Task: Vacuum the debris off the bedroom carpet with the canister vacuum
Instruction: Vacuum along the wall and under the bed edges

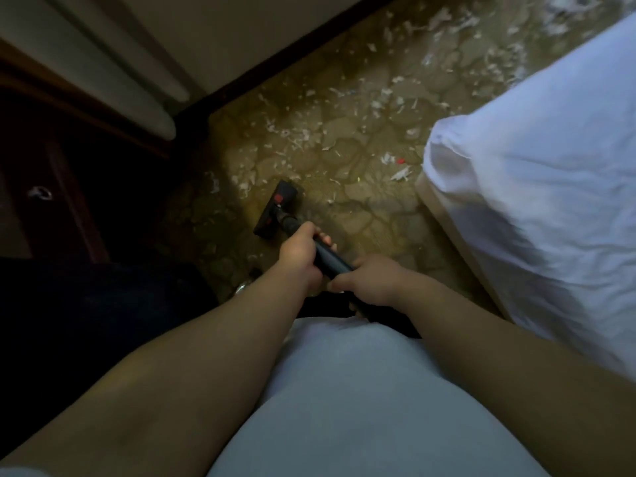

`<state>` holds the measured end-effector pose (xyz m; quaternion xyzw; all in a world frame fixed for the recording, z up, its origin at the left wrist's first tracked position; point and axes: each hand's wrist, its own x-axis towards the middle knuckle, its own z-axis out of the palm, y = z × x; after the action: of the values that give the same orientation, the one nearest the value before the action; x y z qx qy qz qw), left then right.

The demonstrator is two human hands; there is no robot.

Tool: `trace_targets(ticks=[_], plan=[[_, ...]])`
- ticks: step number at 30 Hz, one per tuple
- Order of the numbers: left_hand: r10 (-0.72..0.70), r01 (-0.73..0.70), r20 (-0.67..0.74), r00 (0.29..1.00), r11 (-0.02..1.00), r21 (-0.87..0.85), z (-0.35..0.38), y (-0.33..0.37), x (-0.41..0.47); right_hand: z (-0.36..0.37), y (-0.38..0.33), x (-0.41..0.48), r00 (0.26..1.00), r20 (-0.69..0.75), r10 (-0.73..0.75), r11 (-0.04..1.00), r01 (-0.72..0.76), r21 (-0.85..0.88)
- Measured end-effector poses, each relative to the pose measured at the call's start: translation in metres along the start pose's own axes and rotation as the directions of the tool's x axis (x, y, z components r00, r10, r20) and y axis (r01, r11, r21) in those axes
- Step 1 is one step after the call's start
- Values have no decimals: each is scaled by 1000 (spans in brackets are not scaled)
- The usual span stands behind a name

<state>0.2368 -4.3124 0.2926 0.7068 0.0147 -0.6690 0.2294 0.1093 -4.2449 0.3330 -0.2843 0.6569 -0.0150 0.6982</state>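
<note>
a: what is taking up most of the view?
b: the brown patterned carpet is filling the strip alongside the white-sheeted bed, which is running down the right of the view.
a: and across the carpet from the bed?
b: dark wooden furniture is standing there, well apart from the bed, with a pale wall running beyond it. nearest the camera, the person's pale shirt is bulging into view beside the bed's near end.
a: where is the vacuum sitting?
b: only the vacuum wand and its floor head are showing clearly. the black floor head is lying flat on the carpet, apart from the bed and nearer the furniture side. the wand is slanting back from it toward the shirt.
a: what are the hands doing?
b: both are clamping on the wand. the left hand is wrapping round it on the side away from the bed, closer to the floor head. the right hand is gripping it just behind, on the bed side. the two are sitting close together, though i cannot tell whether they are touching.
a: and the mess?
b: white debris is lying scattered over the carpet along the bed's far length, beyond the floor head. a small red scrap is lying just beside the bed's corner.
</note>
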Motion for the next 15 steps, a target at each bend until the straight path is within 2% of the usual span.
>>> trace_targets(ticks=[9,15], plan=[[-80,47,-113,990,963,-265,-17,-23,6,-14,-13,12,996,92,4,934,29,-357],[-97,51,-100,990,920,-388,25,-54,-15,-58,1,-3,991,121,55,856,15,-517]])
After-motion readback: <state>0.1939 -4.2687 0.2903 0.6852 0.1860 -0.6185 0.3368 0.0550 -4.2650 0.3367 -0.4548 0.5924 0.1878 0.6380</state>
